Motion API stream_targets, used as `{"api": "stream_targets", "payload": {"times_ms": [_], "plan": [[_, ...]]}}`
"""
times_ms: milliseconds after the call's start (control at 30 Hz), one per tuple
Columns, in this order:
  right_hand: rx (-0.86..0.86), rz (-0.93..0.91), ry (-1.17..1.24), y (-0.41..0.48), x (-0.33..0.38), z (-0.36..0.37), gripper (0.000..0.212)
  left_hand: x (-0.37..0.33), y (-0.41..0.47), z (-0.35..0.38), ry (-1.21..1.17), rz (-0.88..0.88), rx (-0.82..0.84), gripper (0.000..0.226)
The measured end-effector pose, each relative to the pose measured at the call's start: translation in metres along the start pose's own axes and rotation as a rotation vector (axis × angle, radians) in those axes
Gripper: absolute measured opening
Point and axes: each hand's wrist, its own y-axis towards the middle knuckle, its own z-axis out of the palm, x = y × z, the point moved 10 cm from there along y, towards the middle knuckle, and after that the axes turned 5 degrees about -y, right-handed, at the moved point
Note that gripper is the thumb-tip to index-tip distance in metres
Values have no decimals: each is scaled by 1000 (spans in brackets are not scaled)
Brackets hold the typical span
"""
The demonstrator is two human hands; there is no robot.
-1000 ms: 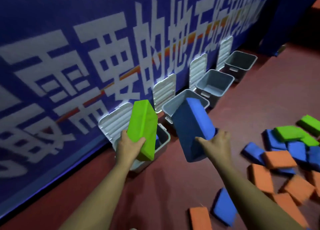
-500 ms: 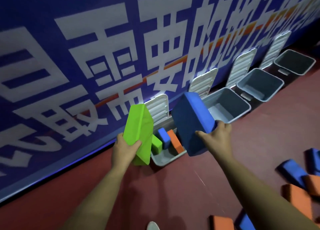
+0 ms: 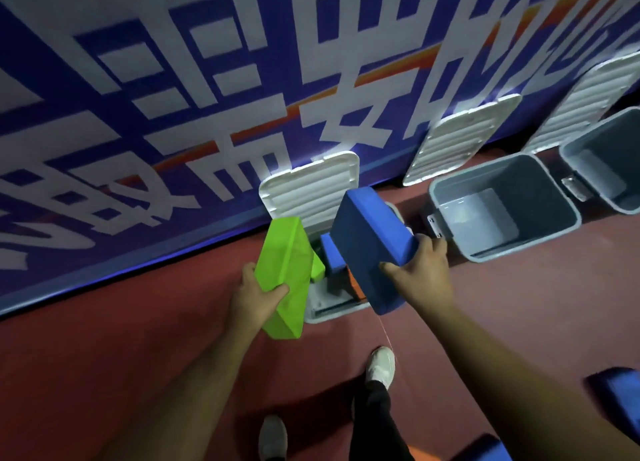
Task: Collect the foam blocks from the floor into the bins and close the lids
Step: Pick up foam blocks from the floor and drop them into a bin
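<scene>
Two foam blocks are held in the air over the nearest bin [image 3: 332, 313], one in each hand.

Head view:
- The left hand [image 3: 254, 296] grips a green block [image 3: 287, 273] near its lower end. The thumb lies across the near face and the fingers curl behind. The block stands tilted, with its upper end toward the wall.
- The right hand [image 3: 420, 270] grips a blue block [image 3: 372, 249] by its right edge. The thumb presses the near face and the fingers wrap over the far side. This block is also tilted and covers much of the bin opening.
- The nearest bin is grey and stands on the red floor [image 3: 104, 339] against the wall. Its white ribbed lid [image 3: 310, 186] is raised and leans on the blue banner [image 3: 173, 114].
- Inside this bin lie a small blue piece [image 3: 332, 256], a green piece [image 3: 317, 270] and an orange piece [image 3: 356, 285], partly hidden by the held blocks.
- A second bin [image 3: 502, 207] stands just to the right with its lid [image 3: 460, 138] raised. A third bin [image 3: 602, 159] follows at the frame edge.
- Two loose blue blocks [image 3: 616, 388] lie on the floor at lower right.
- A white shoe [image 3: 381, 367] and a grey shoe [image 3: 273, 436] stand on the floor below the arms.
</scene>
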Motion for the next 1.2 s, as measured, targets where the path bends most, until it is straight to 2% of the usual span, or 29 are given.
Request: {"api": "stream_targets", "payload": {"times_ms": [133, 233, 333, 400, 533, 567, 633, 667, 733, 767, 833, 900, 967, 1033, 1100, 1133, 1200], "plan": [[137, -36, -97, 61, -38, 58, 77, 27, 37, 66, -12, -150, 49, 70], [241, -70, -154, 90, -62, 110, 72, 56, 65, 104, 73, -238, 44, 71], [301, -108, -176, 112, -84, 164, 66, 87, 99, 145, 27, -320, 37, 70], [313, -94, -165, 121, -94, 190, 61, 110, 118, 168, -53, -411, 45, 56], [211, -1, -144, 149, -121, 222, 56, 165, 153, 217, -194, -601, 59, 39], [175, 31, -120, 155, -127, 226, 55, 184, 163, 232, -222, -646, 84, 47], [108, 112, -35, 163, -140, 232, 56, 221, 179, 256, -276, -729, 104, 80], [90, 150, 13, 165, -145, 236, 56, 248, 193, 271, -310, -740, 113, 88], [94, 226, 122, 165, -153, 249, 57, 311, 224, 309, -372, -756, 123, 86], [111, 257, 174, 165, -156, 259, 57, 313, 225, 316, -377, -763, 122, 88], [158, 298, 209, 164, -162, 281, 58, 284, 212, 319, -400, -750, 132, 86], [201, 339, 217, 161, -168, 301, 59, 250, 193, 310, -314, -705, 161, 63], [190, 389, 274, 158, -174, 313, 54, 239, 184, 300, -278, -696, 140, 54], [161, 481, 404, 150, -180, 322, 50, 240, 185, 292, -307, -684, 130, 55], [129, 572, 560, 142, -184, 335, 42, 248, 191, 283, -417, -691, 115, 67], [130, 603, 608, 139, -185, 342, 40, 252, 196, 279, -476, -694, 92, 64], [193, 644, 608, 133, -184, 360, 45, 240, 206, 259, -531, -588, 39, 37]]}}
